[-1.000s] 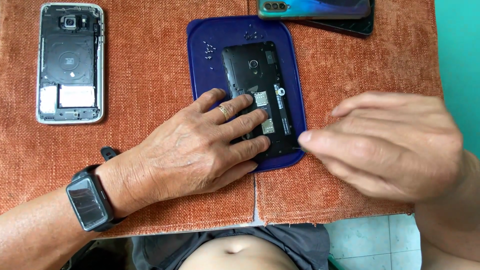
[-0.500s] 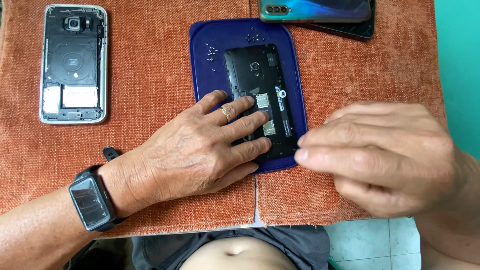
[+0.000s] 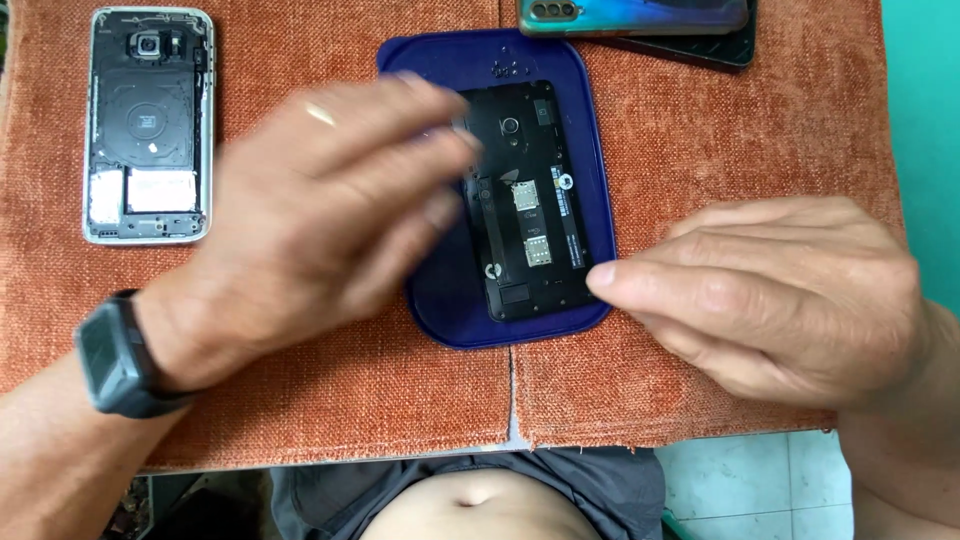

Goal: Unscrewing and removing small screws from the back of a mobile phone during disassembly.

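A black phone with its back cover off lies face down on a blue plastic tray in the middle of the table. My left hand, blurred by motion, hovers over the tray's left side with fingers spread and nothing in it; a dark watch is on that wrist. My right hand rests at the tray's right edge, fingertips together and touching the phone's lower right corner.
A second opened phone with a silver frame lies at the far left. A teal phone on top of a dark case sits at the far edge. Orange-brown cloth mats cover the table; its near edge is by my belly.
My left hand has lifted off the black phone and swung up and left, uncovering it. My right hand stays at the phone's lower right corner.
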